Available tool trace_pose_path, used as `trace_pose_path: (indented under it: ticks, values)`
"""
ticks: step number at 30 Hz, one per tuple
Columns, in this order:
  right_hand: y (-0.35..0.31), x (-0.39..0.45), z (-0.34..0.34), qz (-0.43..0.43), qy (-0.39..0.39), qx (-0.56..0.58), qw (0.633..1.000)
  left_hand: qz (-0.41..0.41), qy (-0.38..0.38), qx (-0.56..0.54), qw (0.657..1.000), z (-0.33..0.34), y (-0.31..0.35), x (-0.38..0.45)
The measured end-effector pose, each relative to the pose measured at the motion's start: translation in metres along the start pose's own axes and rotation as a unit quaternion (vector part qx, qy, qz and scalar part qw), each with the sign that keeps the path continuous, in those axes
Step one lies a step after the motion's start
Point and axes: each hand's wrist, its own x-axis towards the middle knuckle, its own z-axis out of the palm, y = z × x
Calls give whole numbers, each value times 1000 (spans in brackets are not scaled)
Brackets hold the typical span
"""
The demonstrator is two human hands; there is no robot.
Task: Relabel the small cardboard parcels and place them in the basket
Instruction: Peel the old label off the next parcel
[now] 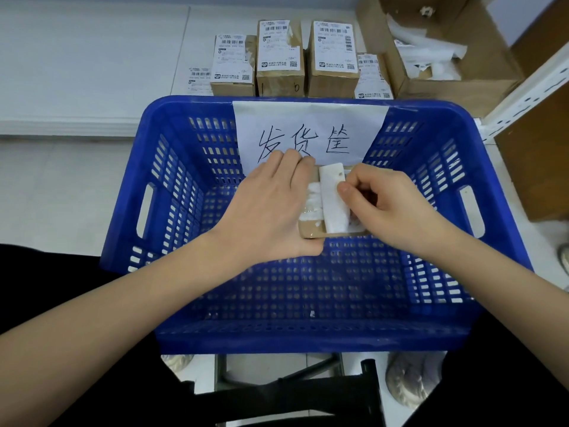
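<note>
I am steadying the parcel [311, 231] in my curled left hand [271, 208] over the basket [172, 186] while my right hand [388, 201] is pinching the old label [332, 198], peeling low and slow.

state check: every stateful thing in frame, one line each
held parcel: above basket, old label half peeled
label strip: lifted, pinched by right hand
left hand: grips parcel
right hand: pinches label strip
blue basket: no parcels visible inside
parcels behind basket: upright, labelled
open carton: holds torn label scraps
</note>
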Motion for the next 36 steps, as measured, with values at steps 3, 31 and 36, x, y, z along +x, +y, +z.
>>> trace_pose_path:
  ticks: [3,31,36]
  values:
    - [0,2,-3,18,7,28,999,-1,0,-1,1000,0,-1,1]
    - [-4,5,-4,-9,-59,170,984,21,12,3,1000,-6,-4,0]
    - [-6,6,-12,-8,-107,107,988,25,1,1,1000,-8,-3,0]
